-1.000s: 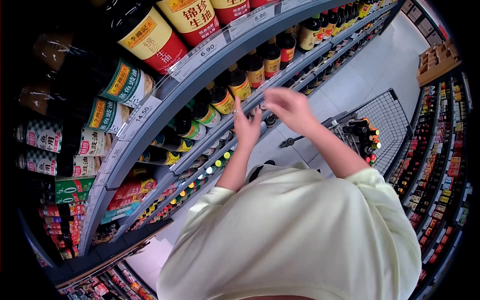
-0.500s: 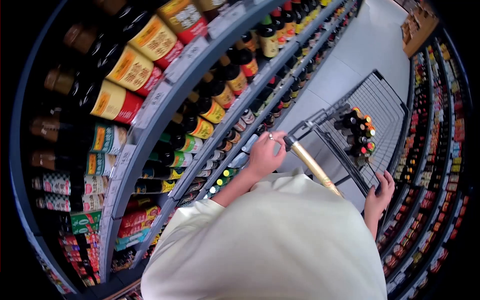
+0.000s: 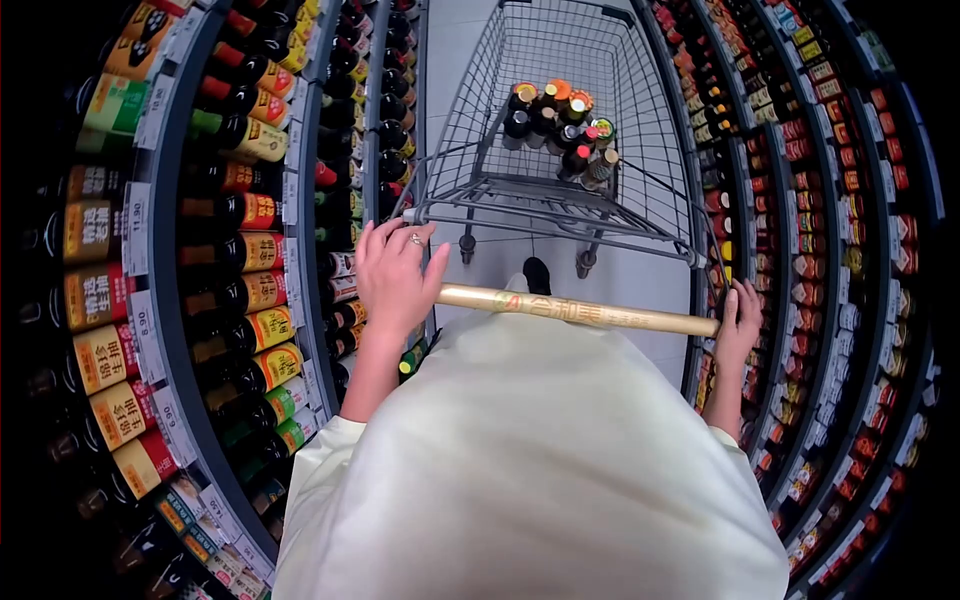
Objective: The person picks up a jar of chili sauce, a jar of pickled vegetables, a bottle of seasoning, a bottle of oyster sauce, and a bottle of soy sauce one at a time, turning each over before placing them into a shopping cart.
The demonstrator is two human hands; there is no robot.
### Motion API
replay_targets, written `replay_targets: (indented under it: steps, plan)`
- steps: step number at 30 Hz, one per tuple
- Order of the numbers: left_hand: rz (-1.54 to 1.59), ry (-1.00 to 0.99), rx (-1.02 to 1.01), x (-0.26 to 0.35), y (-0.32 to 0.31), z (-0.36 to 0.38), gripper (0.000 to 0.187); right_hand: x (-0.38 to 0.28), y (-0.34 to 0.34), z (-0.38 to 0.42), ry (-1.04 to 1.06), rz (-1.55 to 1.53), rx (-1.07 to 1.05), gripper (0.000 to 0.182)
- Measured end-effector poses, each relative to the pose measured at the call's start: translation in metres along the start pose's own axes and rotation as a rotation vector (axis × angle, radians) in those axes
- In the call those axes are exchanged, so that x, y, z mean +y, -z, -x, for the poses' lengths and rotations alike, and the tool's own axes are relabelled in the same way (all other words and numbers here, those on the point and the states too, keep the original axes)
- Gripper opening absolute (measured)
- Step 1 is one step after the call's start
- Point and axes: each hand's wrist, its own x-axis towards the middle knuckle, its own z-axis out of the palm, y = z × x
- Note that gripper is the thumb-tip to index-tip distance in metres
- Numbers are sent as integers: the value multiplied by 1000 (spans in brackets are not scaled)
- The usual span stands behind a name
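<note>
A grey wire shopping cart (image 3: 640, 75) stands straight ahead of me, with a gold handle bar (image 3: 620, 313) across its near side. My left hand (image 3: 395, 275) holds the left end of the handle, fingers bent over the corner and thumb pointing forward. On it is a ring. At the right end, my right hand (image 3: 738, 325) is closed around the dark corner of the handle; part of its grip is hidden. Inside the cart, several dark bottles (image 3: 543, 125) with coloured caps stand upright in a cluster.
Shelves of sauce bottles (image 3: 255, 255) with price tags line the aisle close on the left. More shelves (image 3: 800, 220) with jars and bottles run along the right. Pale floor tiles (image 3: 455, 60) show beside the cart, and a dark shoe (image 3: 537, 275) is below the handle.
My view has turned from the left shelves to face along the aisle. The cart now appears straight ahead instead of angled at the right. Both hands remain at the handle ends.
</note>
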Motion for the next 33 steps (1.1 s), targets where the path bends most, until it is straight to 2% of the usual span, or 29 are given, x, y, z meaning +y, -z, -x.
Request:
replay_targets:
  steps: [2, 3, 5, 9, 10, 14, 19, 21, 24, 27, 29, 31, 33]
  plan:
    - [-79, -37, -156, 0, 7, -1, 40, -3, -14, 7, -38, -224, 39, 37]
    - [-75, -42, -164, -1, 9, 0, 40, -4, -17, 8, -65, -343, 54, 38]
    - [-123, -115, -348, -3, 13, 2, 45, -9, -18, 5, -59, -362, 77, 38]
    - [-19, -101, -520, -3, 24, 0, 48, -8, -17, 1, 20, -331, 85, 37]
    - [-6, -164, -437, -7, 22, 2, 45, -8, -17, 1, 43, -316, 74, 35]
    - [-4, -184, -326, -14, 14, 10, 38, -14, -13, -1, 126, -211, 19, 33]
    - [9, -128, -266, -12, 12, 14, 34, -26, -8, -6, 154, -123, -32, 33]
    - [12, -100, -248, -8, 10, 11, 32, -30, -6, -11, 205, 12, -70, 35]
    - [28, 173, -173, 1, 4, -3, 27, -36, -7, -21, 209, 77, -95, 34]
    - [31, 396, -154, 9, -2, -27, 33, -39, -11, -33, 141, 0, -97, 30]
    - [27, 435, -161, 5, -7, -41, 36, -42, -18, -43, 137, 24, -43, 32]
    - [-88, 376, -108, 2, -12, -51, 39, -52, -23, -53, -51, -30, -26, 36]
    - [-106, 387, -131, 1, -12, -64, 41, -60, -25, -65, -41, 2, -17, 41]
